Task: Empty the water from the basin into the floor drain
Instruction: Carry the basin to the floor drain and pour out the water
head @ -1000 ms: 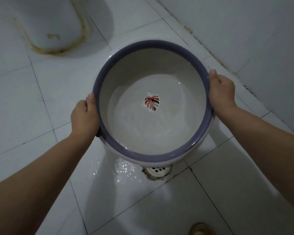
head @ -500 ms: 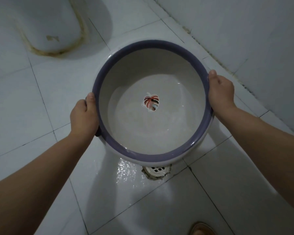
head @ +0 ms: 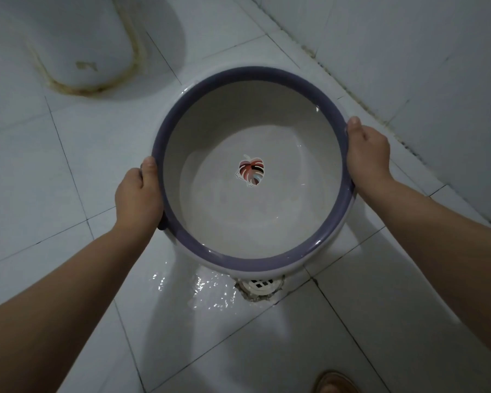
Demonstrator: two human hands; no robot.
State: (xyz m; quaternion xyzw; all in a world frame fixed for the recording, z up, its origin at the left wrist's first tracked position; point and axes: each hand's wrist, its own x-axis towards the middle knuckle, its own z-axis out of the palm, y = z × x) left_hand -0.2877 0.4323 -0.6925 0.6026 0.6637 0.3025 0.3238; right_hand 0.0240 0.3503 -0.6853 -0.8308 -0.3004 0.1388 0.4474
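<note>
A round white basin [head: 253, 259] with a purple rim and a leaf sticker in its bottom is held above the floor. It holds clear shallow water. My left hand [head: 138, 194] grips the rim on the left, thumb over the edge. My right hand [head: 367, 154] grips the rim on the right. The white floor drain [head: 262, 286] shows just below the basin's near edge, partly hidden by it. A wet, glistening patch of water [head: 207, 293] spreads on the tile left of the drain.
A white squat-toilet pan [head: 77, 43] with a stained edge lies at the top left. A tiled wall [head: 423, 66] runs along the right. A brown slipper toe [head: 333, 382] shows at the bottom edge. White floor tiles surround the basin.
The basin and both hands stay almost still. The wet patch on the tile by the drain has spread a little wider.
</note>
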